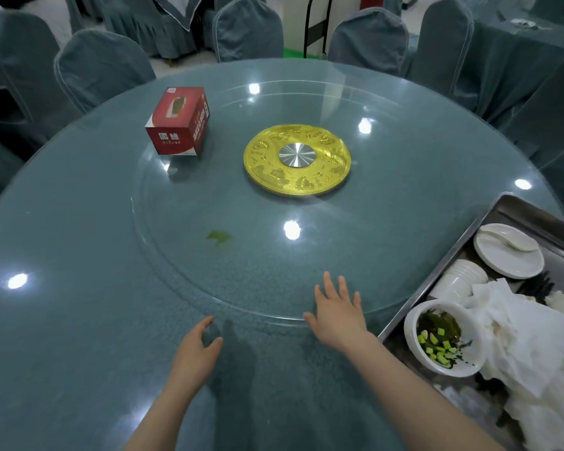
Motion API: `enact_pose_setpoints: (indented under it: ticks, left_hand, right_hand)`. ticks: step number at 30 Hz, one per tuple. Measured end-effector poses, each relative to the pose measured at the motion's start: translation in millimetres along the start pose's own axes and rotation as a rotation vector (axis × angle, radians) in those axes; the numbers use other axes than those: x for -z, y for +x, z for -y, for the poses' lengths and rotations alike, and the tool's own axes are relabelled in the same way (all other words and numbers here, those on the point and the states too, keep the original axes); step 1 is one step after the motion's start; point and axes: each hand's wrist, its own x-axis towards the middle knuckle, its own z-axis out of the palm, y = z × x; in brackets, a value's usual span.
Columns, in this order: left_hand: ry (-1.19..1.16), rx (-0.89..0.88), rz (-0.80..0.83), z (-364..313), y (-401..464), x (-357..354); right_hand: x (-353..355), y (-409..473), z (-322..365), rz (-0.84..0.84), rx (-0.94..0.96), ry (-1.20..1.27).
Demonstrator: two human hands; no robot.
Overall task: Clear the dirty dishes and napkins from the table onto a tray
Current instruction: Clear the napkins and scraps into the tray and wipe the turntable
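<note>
Head view looked down over a round table (62,320) under a blue-grey cloth and clear cover. Nearest, 2 bare forearms reached in from the bottom edge. Left hand (196,348) hovered over the near table surface with fingers loosely curved and thumb apart, gripping nothing. Right hand (337,315) lay flat with fingers spread and straight, fingertips resting at the near rim of the glass turntable (176,255), also gripping nothing. Hands kept apart, with a gap of bare table between them.

At the right edge sat a metal tray (502,209), already loaded. Held in it: a white bowl (414,336) with dark greens and diced green bits, nearest; just behind that, a stack of white cups (459,278) lying on its side; farther back, a white plate (508,258) carrying a white spoon (508,237). Piled beside the bowl and cups, crumpled white napkins (528,336), some stained yellow-brown. Dark utensils beside the napkins, too small to tell apart.

Farther out on the turntable, a small green smear (219,236). Beyond that, at the centre, a gold disc (326,177) with a silver hub (297,154). Left of it, a red tissue box (178,122) standing on the glass. Around the far side, chairs (101,66) in blue-grey covers.
</note>
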Motion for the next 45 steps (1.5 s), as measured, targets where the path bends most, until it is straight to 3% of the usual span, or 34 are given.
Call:
enact_pose_setpoints:
  ticks: [9, 15, 21, 31, 36, 45]
  left_hand:
    - [0.049, -0.038, 0.038, -10.7, -4.6, -12.1]
    - [0.044, -0.033, 0.028, -12.5, -1.0, -15.0]
    - [0.033, -0.024, 0.027, -10.9, -0.1, -17.4]
    - [0.03, -0.015, 0.031, -2.0, 2.6, -14.3]
    - [0.061, -0.015, 0.047, -0.8, 0.4, -14.8]
    - [0.135, -0.088, 0.052, 5.2, 5.1, -14.3]
  right_hand:
    - [-2.9, -8.1, -2.8, 0.071, 0.06, 0.093]
    - [-0.9, -10.6, -19.2, 0.06, -0.063, 0.083]
    - [-4.0, -13.9, -33.7, 0.109, 0.086, 0.061]
    - [6.2, -11.3, -39.1, 0.092, -0.113, 0.02]
    - [-10.3, -16.4, -15.5, 0.114, 0.061, 0.031]
    - [0.4, -14.6, -45.4, 0.066, -0.081, -0.022]
